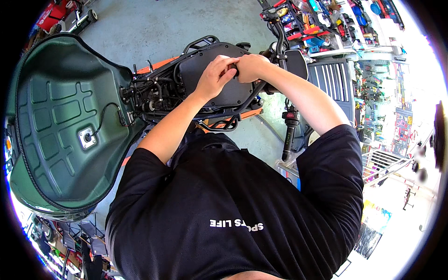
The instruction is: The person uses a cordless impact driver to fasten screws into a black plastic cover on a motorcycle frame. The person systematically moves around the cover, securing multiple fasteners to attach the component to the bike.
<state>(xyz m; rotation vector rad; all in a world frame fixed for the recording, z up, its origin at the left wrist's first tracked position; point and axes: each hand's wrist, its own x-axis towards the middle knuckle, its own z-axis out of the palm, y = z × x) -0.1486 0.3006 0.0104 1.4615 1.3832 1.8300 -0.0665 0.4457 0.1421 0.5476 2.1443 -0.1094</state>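
Both my hands meet over a flat black cover panel [198, 77] on the frame of a motorbike or scooter. My left hand [216, 78] has its fingers curled, thumb and fingertips drawn together beside the other hand. My right hand [252, 68] is closed, its fingers bent down at the panel's right part. Between the hands a small dark part [235, 70] shows, mostly covered by the fingers, and I cannot make out its kind. Screws line the panel's edge, and black frame tubes [240, 108] run around it.
A large dark green moulded shell [63, 109] stands open at the left, with a wired square metal plate [87, 138] inside. To the right are the handlebar grip [290, 133] and a grey tool cabinet [330, 84]. Tools crowd the bench and racks beyond.
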